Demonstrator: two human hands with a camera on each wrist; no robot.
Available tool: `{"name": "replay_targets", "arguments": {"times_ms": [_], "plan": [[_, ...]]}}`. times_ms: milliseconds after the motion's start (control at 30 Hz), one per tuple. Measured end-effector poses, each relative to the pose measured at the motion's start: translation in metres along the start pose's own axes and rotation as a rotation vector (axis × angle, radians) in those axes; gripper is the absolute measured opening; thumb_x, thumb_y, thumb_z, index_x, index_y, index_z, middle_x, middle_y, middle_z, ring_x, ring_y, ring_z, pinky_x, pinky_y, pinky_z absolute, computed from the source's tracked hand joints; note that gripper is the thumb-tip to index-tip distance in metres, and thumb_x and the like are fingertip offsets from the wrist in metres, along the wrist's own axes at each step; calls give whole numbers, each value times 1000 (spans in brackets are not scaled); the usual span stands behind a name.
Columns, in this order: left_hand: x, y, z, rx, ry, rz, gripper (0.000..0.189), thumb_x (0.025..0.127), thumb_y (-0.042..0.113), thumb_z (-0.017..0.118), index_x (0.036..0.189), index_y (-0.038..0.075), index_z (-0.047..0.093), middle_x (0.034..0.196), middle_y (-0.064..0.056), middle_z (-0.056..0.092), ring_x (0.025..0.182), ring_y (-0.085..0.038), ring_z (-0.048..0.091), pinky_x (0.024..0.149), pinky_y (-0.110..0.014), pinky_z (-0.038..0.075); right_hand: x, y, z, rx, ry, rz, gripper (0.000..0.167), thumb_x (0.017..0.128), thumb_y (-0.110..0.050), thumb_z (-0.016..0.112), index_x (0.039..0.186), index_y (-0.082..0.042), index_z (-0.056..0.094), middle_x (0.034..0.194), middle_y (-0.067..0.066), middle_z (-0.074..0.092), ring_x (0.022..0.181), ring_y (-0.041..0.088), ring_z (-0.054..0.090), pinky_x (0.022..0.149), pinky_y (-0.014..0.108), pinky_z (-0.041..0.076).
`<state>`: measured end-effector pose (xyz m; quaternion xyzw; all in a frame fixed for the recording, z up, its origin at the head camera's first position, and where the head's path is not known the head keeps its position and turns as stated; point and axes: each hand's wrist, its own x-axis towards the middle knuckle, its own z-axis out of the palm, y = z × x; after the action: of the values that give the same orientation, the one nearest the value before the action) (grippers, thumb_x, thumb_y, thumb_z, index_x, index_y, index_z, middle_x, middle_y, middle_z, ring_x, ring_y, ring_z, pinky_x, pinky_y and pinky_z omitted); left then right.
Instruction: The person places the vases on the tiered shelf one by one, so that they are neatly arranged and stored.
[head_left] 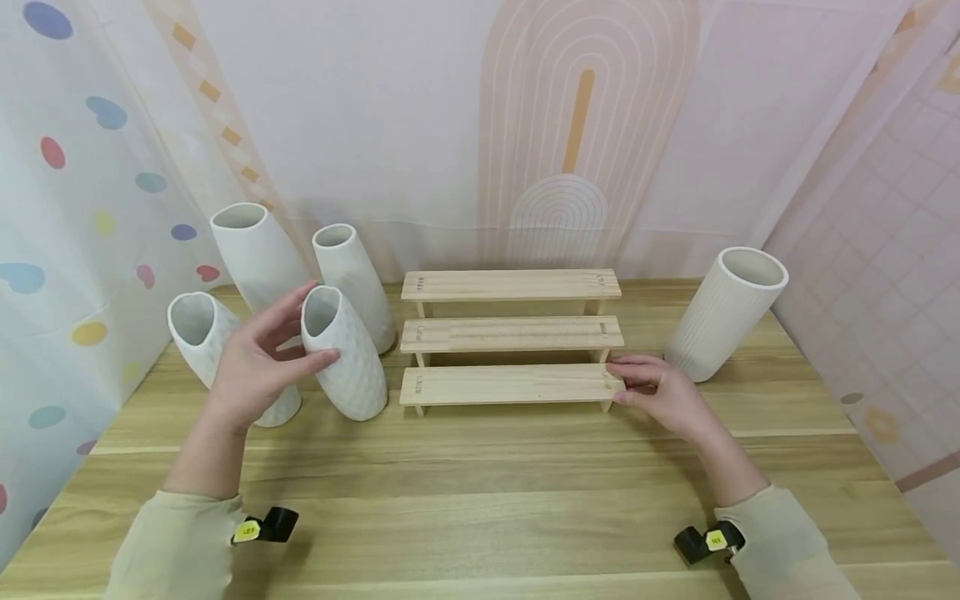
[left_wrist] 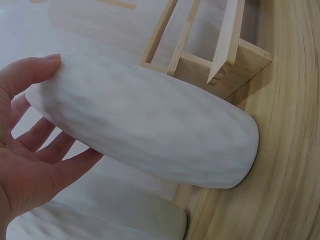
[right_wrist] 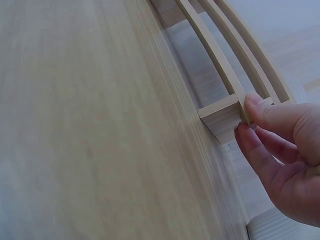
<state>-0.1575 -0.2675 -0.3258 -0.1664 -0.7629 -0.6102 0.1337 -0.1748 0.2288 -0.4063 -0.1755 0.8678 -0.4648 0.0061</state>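
Observation:
My left hand (head_left: 258,358) holds a white dimpled vase (head_left: 352,371) near its rim, thumb on the near side and fingers behind. In the left wrist view the base of this vase (left_wrist: 155,125) appears to stand on the table. To its right is a three-tier wooden display stand (head_left: 510,385). My right hand (head_left: 667,400) pinches the right end of the stand's lowest board; in the right wrist view, thumb and fingertips meet at the board's end (right_wrist: 239,102). Another dimpled white vase (head_left: 197,333) is partly hidden behind my left hand.
Behind the left hand stand a tall smooth white vase (head_left: 258,250) and a slimmer white vase (head_left: 356,279). A ribbed white vase (head_left: 723,317) stands right of the stand, beyond my right hand. A patterned curtain (head_left: 375,108) borders the wooden table (head_left: 480,508).

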Motion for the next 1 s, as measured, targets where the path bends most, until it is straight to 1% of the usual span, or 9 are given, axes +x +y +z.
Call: {"name": "replay_targets", "arguments": {"times_ms": [133,267,433,567,667,800,933,1000], "plan": [[-1,6,1,-78,45,12,76,74,-24,71,142,5,54,117,1,67,101,-11,64,82,-19,54,0,0,1,-1,-5,-2,39,87,-3,74,124,6,66,132,23,57,108,31,60,84,21,52],[-1,19,1,-140,84,32,76,72,-27,69,141,3,55,120,-3,66,102,-14,64,82,-20,55,-1,0,1,-1,0,-6,39,87,-2,74,124,6,65,132,22,57,109,31,59,85,20,51],[3,37,4,-184,108,55,77,72,-29,68,141,3,54,121,-7,65,103,-17,64,82,-22,55,-1,1,1,-18,4,-17,39,88,-2,74,124,6,65,132,23,57,110,32,59,86,19,50],[7,48,9,-216,101,83,76,73,-28,68,141,2,54,121,-10,64,101,-19,63,82,-23,56,0,2,2,-26,7,-28,38,87,0,74,123,7,65,130,24,57,109,33,59,85,18,50],[9,56,17,-232,97,86,76,73,-28,69,141,3,54,121,-11,64,102,-21,64,81,-24,57,-1,2,2,-21,7,-32,38,87,1,73,123,8,65,130,24,57,110,33,58,85,17,50],[11,62,33,-219,105,61,79,71,-28,70,141,6,55,119,-10,66,102,-20,64,80,-25,57,-1,2,2,-17,4,-32,38,87,1,73,124,8,64,131,25,56,112,34,57,86,18,50],[13,62,51,-203,89,51,81,70,-26,72,141,8,56,119,-8,66,100,-19,65,78,-25,57,-1,2,2,-15,3,-29,38,88,0,73,124,8,64,131,24,56,112,34,57,86,18,50],[15,60,61,-198,68,56,80,71,-24,74,141,9,56,118,-7,66,99,-19,65,77,-25,57,-1,2,2,-14,0,-28,38,88,0,73,124,7,64,131,24,56,112,34,57,86,18,49]]}}
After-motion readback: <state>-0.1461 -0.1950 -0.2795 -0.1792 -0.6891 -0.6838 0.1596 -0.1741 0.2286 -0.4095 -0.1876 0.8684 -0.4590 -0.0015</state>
